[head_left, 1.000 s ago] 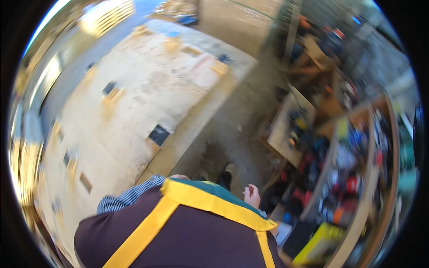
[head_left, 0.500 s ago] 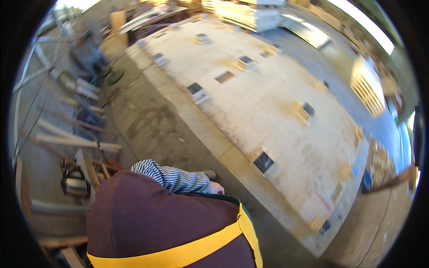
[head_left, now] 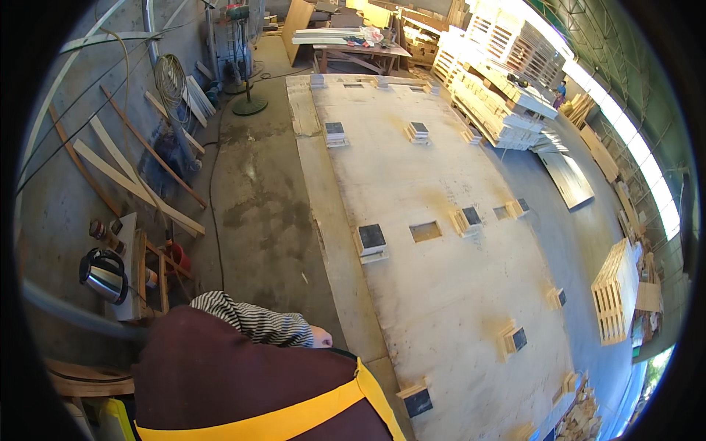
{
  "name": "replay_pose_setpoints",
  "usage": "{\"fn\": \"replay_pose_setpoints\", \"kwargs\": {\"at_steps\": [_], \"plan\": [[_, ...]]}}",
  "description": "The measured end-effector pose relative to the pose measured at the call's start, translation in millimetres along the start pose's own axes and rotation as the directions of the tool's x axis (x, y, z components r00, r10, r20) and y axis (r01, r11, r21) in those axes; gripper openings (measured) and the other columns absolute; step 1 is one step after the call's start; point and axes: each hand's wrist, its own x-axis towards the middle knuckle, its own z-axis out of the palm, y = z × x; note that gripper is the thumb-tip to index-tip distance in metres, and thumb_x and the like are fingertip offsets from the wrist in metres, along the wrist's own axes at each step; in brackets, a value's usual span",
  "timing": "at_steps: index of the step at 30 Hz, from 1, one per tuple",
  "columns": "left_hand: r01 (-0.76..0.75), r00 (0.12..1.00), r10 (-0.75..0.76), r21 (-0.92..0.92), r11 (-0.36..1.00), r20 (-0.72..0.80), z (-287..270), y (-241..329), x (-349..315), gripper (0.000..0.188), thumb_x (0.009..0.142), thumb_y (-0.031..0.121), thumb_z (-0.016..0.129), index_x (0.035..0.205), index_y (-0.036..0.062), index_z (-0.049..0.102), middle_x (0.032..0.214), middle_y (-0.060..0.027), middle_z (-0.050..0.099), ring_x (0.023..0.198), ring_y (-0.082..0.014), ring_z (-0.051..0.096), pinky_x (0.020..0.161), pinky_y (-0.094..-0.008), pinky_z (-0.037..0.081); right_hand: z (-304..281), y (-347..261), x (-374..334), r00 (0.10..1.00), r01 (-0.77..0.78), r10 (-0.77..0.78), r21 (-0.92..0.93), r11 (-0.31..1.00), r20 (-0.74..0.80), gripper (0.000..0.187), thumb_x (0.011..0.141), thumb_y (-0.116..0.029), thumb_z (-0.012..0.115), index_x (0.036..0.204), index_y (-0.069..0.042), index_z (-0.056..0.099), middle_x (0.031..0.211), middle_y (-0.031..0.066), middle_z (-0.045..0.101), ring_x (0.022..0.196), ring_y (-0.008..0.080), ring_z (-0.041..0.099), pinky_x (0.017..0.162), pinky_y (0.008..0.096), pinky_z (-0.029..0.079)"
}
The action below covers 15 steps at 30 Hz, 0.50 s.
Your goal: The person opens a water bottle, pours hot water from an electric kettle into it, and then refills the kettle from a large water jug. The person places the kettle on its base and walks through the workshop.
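Note:
Only the back part of my left hand (head_left: 321, 338) shows, past the cuff of a black-and-white striped sleeve (head_left: 268, 327). The dark maroon garment over my body (head_left: 220, 375), crossed by a yellow band (head_left: 272, 413), hides its fingers, so whether it holds anything cannot be made out. Beyond the hand lies a large low wooden platform (head_left: 441, 301), its pale surface set with several small wooden blocks with black tops, such as the near-edge block (head_left: 371, 237). My right hand is out of view.
Along the left wall stand a kettle (head_left: 104, 275) on a small bench, leaning wooden boards (head_left: 136, 187) and a coiled hose (head_left: 170, 77). A fan stand base (head_left: 250, 105) and a cable (head_left: 213, 198) are on the floor. Stacked timber (head_left: 493, 106) and a pallet (head_left: 616, 290) stand to the right.
My view has swung left and up, so the platform now runs more straight ahead and the left wall shows more. My left hand stays close against my body.

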Motion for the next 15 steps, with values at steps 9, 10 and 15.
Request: {"fn": "replay_pose_setpoints", "kwargs": {"at_steps": [9,10,15], "plan": [[0.13,0.991,-0.13,-0.03,0.991,-0.007,-19,-28,2,0.044,0.095,0.041,0.057,0.123,0.0079,0.064,0.115,-0.0161,0.07,0.107,-0.0292,0.066,0.094,-0.0397,0.051,16,-15,62,0.984,0.049,-0.039,-0.052,0.997,0.175,0.034,0.091,-0.028,0.068,0.114,-0.003,0.065,0.093,0.0125,0.072,0.087,0.0214,0.07,0.079,0.0337,0.055],[0.134,0.991,-0.134,-0.153,0.979,0.013,-12,-34,2,0.047,0.095,0.038,0.061,0.129,0.0056,0.06,0.119,-0.0158,0.068,0.111,-0.0285,0.064,0.097,-0.0398,0.049,12,-10,65,0.976,0.065,-0.05,-0.064,0.996,0.21,0.034,0.091,-0.028,0.068,0.114,-0.003,0.065,0.093,0.0125,0.072,0.087,0.0214,0.07,0.079,0.0338,0.055],[0.219,0.966,-0.248,-0.265,0.939,-0.079,-28,-50,-33,0.048,0.095,0.038,0.061,0.13,0.005,0.059,0.121,-0.0158,0.067,0.112,-0.0282,0.063,0.098,-0.0392,0.049,21,-13,87,0.93,0.142,-0.114,-0.056,0.988,0.348,0.034,0.09,-0.028,0.068,0.114,-0.003,0.066,0.093,0.0127,0.072,0.087,0.0214,0.07,0.079,0.0338,0.055]]}}
